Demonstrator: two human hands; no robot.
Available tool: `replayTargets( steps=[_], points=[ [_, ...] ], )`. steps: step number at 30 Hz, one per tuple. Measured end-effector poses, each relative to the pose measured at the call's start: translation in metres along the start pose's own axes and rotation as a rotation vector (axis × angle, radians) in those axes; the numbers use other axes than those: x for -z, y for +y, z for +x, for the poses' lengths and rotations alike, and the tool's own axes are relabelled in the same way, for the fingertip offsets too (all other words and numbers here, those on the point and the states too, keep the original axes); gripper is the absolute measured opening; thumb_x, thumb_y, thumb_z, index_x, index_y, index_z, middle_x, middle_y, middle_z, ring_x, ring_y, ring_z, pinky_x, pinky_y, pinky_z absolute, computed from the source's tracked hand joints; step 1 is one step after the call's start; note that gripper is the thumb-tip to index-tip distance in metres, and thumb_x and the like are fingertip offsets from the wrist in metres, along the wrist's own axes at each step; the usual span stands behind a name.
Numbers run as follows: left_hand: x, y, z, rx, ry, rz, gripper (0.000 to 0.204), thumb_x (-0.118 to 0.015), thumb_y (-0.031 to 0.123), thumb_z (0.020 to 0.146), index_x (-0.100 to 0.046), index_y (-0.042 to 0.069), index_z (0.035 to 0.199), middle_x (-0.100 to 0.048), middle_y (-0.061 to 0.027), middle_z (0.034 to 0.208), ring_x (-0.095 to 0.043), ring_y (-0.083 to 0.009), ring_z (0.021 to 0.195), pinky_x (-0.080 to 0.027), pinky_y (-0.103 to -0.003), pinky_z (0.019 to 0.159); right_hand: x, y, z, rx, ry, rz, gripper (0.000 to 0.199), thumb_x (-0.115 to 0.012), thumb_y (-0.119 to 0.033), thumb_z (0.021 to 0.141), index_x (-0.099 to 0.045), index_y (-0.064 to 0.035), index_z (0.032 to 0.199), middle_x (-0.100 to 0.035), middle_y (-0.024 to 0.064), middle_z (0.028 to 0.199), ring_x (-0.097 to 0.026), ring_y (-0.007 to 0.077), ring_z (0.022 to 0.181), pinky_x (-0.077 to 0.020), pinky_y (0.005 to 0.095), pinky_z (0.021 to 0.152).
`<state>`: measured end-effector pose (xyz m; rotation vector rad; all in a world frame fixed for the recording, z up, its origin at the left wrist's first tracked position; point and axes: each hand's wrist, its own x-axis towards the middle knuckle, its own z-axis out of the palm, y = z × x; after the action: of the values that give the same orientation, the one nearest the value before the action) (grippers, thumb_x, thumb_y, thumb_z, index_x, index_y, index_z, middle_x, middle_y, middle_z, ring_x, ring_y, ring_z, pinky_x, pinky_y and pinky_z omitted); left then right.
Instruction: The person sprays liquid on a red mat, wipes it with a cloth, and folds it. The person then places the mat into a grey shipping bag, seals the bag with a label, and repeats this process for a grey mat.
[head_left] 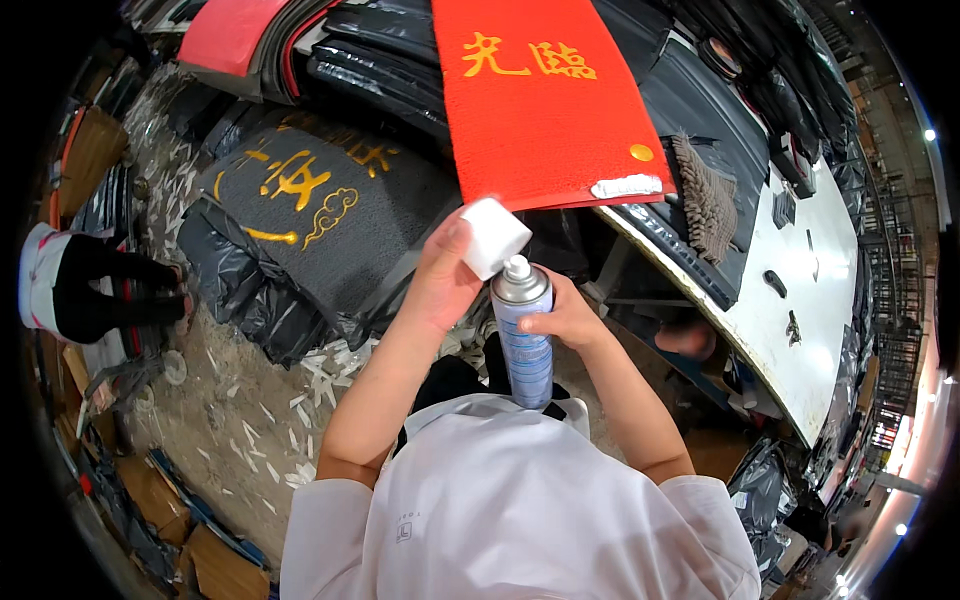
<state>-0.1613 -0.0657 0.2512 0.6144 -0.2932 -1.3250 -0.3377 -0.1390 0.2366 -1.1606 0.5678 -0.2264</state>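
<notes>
My right hand point(563, 318) grips a tall silver and blue spray can point(524, 345) upright in front of my chest; its white nozzle shows at the top. My left hand point(440, 275) holds the can's white cap point(492, 236) just above and left of the nozzle, lifted off it. Beyond both hands a red doormat with gold characters point(545, 100) lies on a white worktable point(810, 290), with a small white pad point(627, 186) at its near edge.
A dark grey mat with gold characters point(300, 200) lies on black bagged bundles at the left. A brown brush-like cloth point(706, 200) lies on the table's black mats. White scraps litter the concrete floor point(250, 420). Cardboard boxes point(215, 560) sit lower left.
</notes>
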Motion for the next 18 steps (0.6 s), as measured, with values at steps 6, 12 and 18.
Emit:
replayTargets(
  steps=[6, 12, 18],
  points=[
    [0.002, 0.009, -0.023, -0.136, -0.01, 0.671, 0.049, -0.068, 0.012, 0.079, -0.055, 0.005, 0.125, -0.058, -0.0067, 0.111, -0.055, -0.0142, 0.102, -0.043, -0.029, 0.089, -0.034, 0.001, 0.005, -0.089, 0.074, 0.003, 0.064, -0.081, -0.021, 0.064, -0.053, 0.0044, 0.116, -0.062, 0.011, 0.102, -0.061, 0.0176, 0.092, -0.0489, 0.0328, 0.084],
    [0.025, 0.008, -0.039, -0.166, 0.029, 0.828, 0.046, -0.069, 0.012, 0.077, -0.059, 0.007, 0.122, -0.058, -0.0065, 0.106, -0.057, -0.0157, 0.099, -0.045, -0.028, 0.085, -0.055, 0.02, 0.004, -0.117, 0.134, 0.013, 0.057, -0.08, -0.018, 0.066, -0.056, 0.0041, 0.113, -0.063, 0.0105, 0.1, -0.061, 0.0155, 0.087, -0.0496, 0.0306, 0.079],
    [0.037, 0.036, -0.048, -0.173, 0.015, 1.024, 0.046, -0.068, 0.008, 0.075, -0.061, 0.008, 0.12, -0.059, -0.0083, 0.11, -0.056, -0.0156, 0.102, -0.046, -0.029, 0.086, -0.078, 0.012, 0.012, -0.114, 0.146, -0.055, 0.053, -0.081, -0.017, 0.066, -0.058, 0.0034, 0.109, -0.064, 0.0084, 0.096, -0.061, 0.0135, 0.085, -0.0499, 0.0298, 0.077]
  ],
)
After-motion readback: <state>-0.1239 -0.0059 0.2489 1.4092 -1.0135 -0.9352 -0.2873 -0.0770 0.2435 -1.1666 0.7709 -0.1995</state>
